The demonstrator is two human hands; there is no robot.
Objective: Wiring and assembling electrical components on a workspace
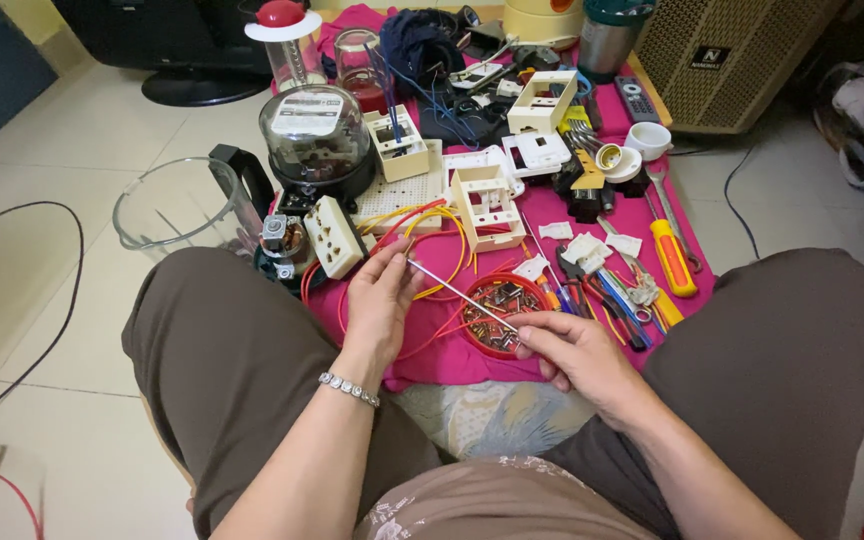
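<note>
A pale tiled floor [72,140] is seen, with a pink cloth [642,225] spread between the knees and crowded with white switch housings [487,205]. A thin white wire [457,295] is stretched between both hands: pinched by the left hand [377,300], gripped by the right hand [572,350], above a red dish of screws [497,305].

On the pink cloth [432,365]: a domed electric meter [314,135], a cream multi-socket outlet [335,235], white switch boxes [487,205] and a yellow-handled screwdriver [672,258]. A clear plastic jug [177,205] stands left on the tiled floor [82,140]. A remote control [636,98] lies beside a white cup [648,140].
</note>
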